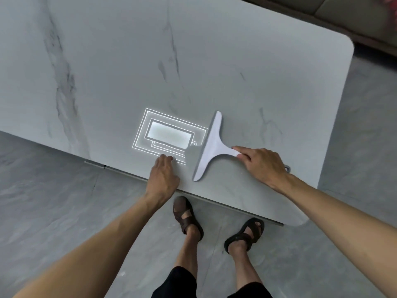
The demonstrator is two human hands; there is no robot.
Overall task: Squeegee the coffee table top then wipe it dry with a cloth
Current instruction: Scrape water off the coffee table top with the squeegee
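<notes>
Brown sandals point(188, 214) on grey tiled floor point(53, 201), black shorts point(182, 282)

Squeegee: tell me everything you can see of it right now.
The squeegee is a pale, plastic-looking T: a long blade bar with a grey edge, and a handle flaring from its middle. It lies flat on the table top near the closer edge. The right hand grips the handle; the left hand rests beside the blade, apart from it.

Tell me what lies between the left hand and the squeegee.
In the head view, only bare table top, with the corner of a bright light reflection, separates the left hand from the squeegee.
</notes>
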